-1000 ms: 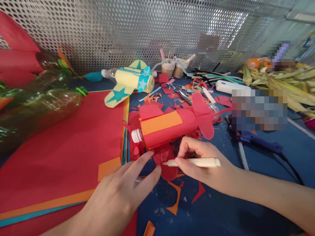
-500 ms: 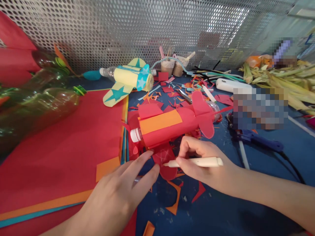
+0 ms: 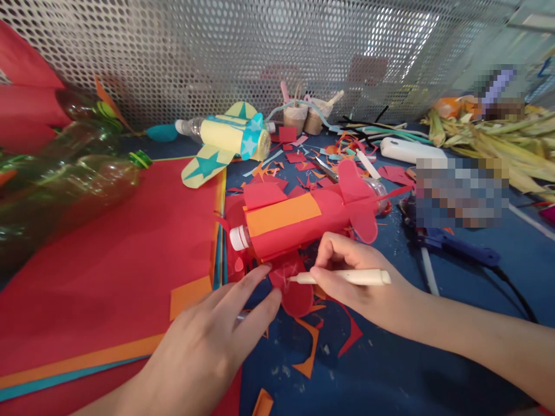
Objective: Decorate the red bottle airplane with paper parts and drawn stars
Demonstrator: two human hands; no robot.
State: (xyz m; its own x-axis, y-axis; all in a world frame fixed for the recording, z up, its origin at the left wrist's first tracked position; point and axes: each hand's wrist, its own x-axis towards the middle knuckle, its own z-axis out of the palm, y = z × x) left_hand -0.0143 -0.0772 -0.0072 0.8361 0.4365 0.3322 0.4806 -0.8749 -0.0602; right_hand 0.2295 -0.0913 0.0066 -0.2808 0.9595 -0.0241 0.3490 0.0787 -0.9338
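A toy plane [image 3: 299, 225], made from a plastic bottle wrapped in red paper with an orange panel, lies on its side across the table. Its white cap [image 3: 239, 237] faces left. My right hand [image 3: 353, 268] pinches a white marker pen [image 3: 359, 277], whose tip touches the near red paper wing [image 3: 297, 294]. Faint pale lines show on that wing. With fingers spread, my left hand [image 3: 221, 329] rests its fingertips on the wing's left edge.
Red paper sheets [image 3: 108, 260] lie on the left under green plastic bottles [image 3: 78, 196]. Behind stands a yellow bottle plane [image 3: 234, 138] with teal stars. Paper scraps, scissors [image 3: 326, 169] and a blue glue gun [image 3: 455, 242] lie around. Perforated metal [image 3: 195, 52] closes off the back.
My right hand and the marker pen have moved slightly up, so the tip sits higher on the near wing. My left hand stays in place.
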